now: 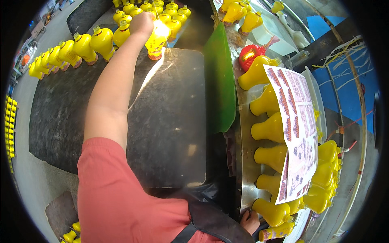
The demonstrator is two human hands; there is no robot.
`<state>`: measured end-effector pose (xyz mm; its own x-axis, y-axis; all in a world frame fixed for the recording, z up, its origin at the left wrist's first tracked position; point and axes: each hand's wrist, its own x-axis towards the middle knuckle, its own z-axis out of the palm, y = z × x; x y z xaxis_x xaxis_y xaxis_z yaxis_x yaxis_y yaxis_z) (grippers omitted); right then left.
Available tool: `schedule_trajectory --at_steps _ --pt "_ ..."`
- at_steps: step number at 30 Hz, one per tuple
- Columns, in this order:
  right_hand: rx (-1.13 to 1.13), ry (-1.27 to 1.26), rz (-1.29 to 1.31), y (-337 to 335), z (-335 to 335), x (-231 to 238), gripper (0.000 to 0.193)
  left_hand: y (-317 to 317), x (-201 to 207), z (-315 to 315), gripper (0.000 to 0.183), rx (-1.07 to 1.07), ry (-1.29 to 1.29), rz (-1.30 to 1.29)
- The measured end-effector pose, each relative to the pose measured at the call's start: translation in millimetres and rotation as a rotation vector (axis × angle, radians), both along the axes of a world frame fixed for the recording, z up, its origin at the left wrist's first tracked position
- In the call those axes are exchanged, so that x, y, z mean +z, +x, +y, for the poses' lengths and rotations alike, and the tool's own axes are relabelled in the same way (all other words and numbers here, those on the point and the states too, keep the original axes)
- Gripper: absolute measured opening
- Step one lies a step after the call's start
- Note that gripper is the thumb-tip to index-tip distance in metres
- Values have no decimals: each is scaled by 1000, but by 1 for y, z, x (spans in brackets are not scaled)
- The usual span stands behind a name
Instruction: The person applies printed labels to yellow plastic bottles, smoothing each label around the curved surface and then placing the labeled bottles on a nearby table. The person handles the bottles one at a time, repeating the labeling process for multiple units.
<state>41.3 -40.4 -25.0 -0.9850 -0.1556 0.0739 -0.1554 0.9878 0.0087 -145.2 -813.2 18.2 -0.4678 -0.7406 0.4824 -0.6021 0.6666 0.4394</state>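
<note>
While the left hand (pixel 142 26) reaches out to the far edge of the dark, flat, scuffed board (pixel 170 121), its fingers look curled in around the top of a glossy yellow, broad-shouldered bottle with a reddish patterned band at its foot (pixel 156 43). That bottle is at the board's far edge, bright with glare; whether its foot bears on the surface I cannot tell. The right hand (pixel 250 223), beyond the board's near right corner, has its fingers partly bent, just beside a plain-sided yellow bottle (pixel 272 212); whether it grips anything I cannot tell.

Along the board's far left side stands a row of yellow bottles with clear necks (pixel 83 47), and beyond its far edge a close cluster of similar yellow bottles (pixel 174 26). To the board's right are an upright green panel (pixel 221 81) and, farther out, printed white paper sheets (pixel 298 133) lying over more yellow bottles.

Handling the far bottle well would, I judge, call for a firm but gentle hold high up, the body upright and the foot fully supported before the fingers loosen. With the left wrist so near the row, a straight, slow path would spare its neighbours a knock; glossy sides could slip.
</note>
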Motion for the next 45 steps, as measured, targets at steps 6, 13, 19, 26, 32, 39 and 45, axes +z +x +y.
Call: schedule_trajectory --at_steps 6,13,19,26,32,39,45 --pt "11 3 18 1 2 -3 26 -9 -2 -21 28 -14 -44 -63" --pt "46 6 46 0 7 -8 27 -8 -5 -35 37 -33 -109 -112" --pt "42 3 50 1 7 -8 27 -5 -4 -24 34 -6 -71 -72" --pt "29 -19 64 2 1 -4 27 -4 -1 -15 25 -9 -86 -88" --pt "14 -18 37 2 -2 -1 27 -1 -6 -13 31 -24 -31 -23" --pt "3 -37 24 2 -5 2 27 -5 -9 -9 25 -17 -42 -23" --pt "21 -40 34 2 -2 1 27 -2 -7 -5 36 -73 -18 -51"
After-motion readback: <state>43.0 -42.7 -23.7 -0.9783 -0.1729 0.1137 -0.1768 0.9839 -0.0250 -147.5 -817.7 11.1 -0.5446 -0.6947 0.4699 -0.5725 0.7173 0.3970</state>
